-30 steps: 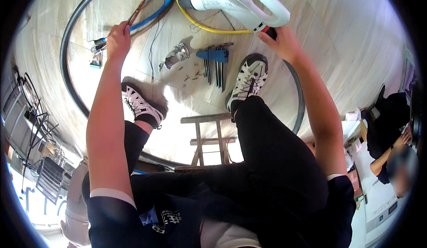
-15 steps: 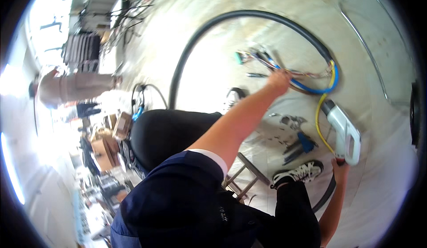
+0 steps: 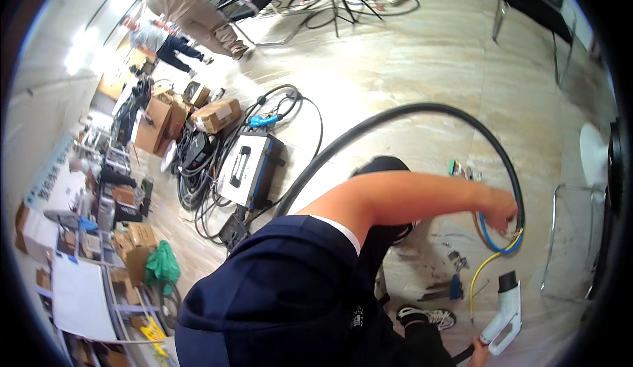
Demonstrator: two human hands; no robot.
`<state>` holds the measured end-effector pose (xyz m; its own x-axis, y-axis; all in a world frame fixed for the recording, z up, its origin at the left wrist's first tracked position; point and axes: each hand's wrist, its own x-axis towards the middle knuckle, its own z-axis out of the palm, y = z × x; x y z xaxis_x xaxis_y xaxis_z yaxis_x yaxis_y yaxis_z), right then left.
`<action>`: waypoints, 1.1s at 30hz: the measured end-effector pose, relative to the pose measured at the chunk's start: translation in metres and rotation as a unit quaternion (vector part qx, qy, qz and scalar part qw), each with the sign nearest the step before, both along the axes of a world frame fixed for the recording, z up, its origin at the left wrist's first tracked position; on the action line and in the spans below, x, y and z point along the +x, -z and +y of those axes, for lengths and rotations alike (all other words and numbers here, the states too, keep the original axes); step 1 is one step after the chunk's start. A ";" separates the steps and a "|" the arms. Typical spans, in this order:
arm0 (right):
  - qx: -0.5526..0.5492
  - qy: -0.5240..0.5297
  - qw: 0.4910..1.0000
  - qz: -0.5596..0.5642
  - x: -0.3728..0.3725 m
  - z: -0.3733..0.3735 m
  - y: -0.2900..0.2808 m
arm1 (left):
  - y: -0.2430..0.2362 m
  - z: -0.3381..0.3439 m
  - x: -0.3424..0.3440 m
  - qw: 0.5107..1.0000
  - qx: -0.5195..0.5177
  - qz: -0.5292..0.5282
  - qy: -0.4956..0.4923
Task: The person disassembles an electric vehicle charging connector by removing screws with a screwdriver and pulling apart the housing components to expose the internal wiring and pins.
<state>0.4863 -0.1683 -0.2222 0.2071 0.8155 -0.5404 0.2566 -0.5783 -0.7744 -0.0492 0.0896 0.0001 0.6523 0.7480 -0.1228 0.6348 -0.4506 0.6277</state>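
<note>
A thick black cable arches across the floor, and coloured wires come out of its stripped end. My left hand is closed at that end, around the wire bundle just beside the black sheath. Below it a blue wire loops and a yellow wire trails down. Past my left wrist, a small green plug shows among loose wire ends. At the lower right my right hand grips the rear of a white charging gun with a black nozzle, where its black cable joins.
Tools with blue handles and metal parts lie on the floor near my shoe. A white-and-black case, coiled cables and cardboard boxes stand left. Metal chair legs are at right. Two people stand far off at upper left.
The view has swung, bringing the case and boxes into sight. My left hand has shifted along the wires towards the sheath end. My right hand stays on the charging gun.
</note>
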 end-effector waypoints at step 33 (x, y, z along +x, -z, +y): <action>0.027 -0.094 0.989 -0.115 -0.146 0.070 -0.165 | -0.046 -0.098 0.090 0.999 -0.007 0.001 0.035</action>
<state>0.3407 -0.0985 -0.0571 0.1607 0.8775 -0.4519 0.5284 -0.4632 -0.7115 0.0405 -0.0084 0.0461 0.7026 0.6988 -0.1345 0.6036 -0.4851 0.6328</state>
